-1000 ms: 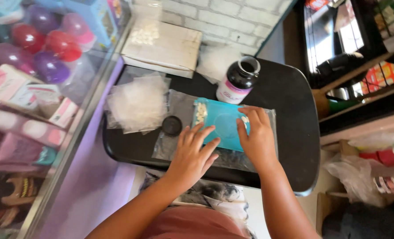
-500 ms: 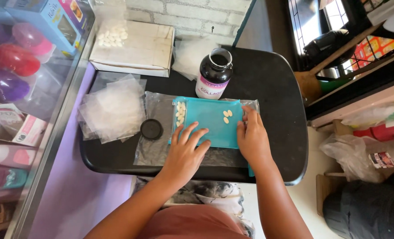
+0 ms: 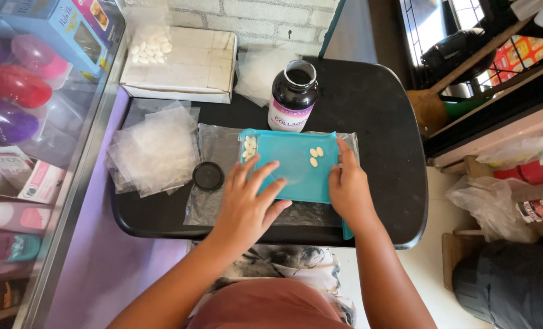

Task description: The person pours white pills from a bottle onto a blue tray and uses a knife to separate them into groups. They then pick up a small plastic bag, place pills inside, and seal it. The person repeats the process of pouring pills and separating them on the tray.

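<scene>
Teal tray (image 3: 296, 164) under both hands

Daylight filled the scene, strongest toward one and two o'clock, where the window (image 3: 433, 27) was blown out to near white. The black table (image 3: 375, 109) carried a soft grey sheen rather than hard glare, and the clear plastic sheet (image 3: 213, 146) on it caught pale reflections. The glass case (image 3: 52, 122) at nine o'clock threw milky reflections that veiled its contents. Shadows were short and soft, pooling under the left hand (image 3: 247, 204) and right hand (image 3: 347, 189). Focus stayed sharp at centre; the wide lens bent straight lines near the edges, and the forearms at six o'clock looked slightly soft.
</scene>
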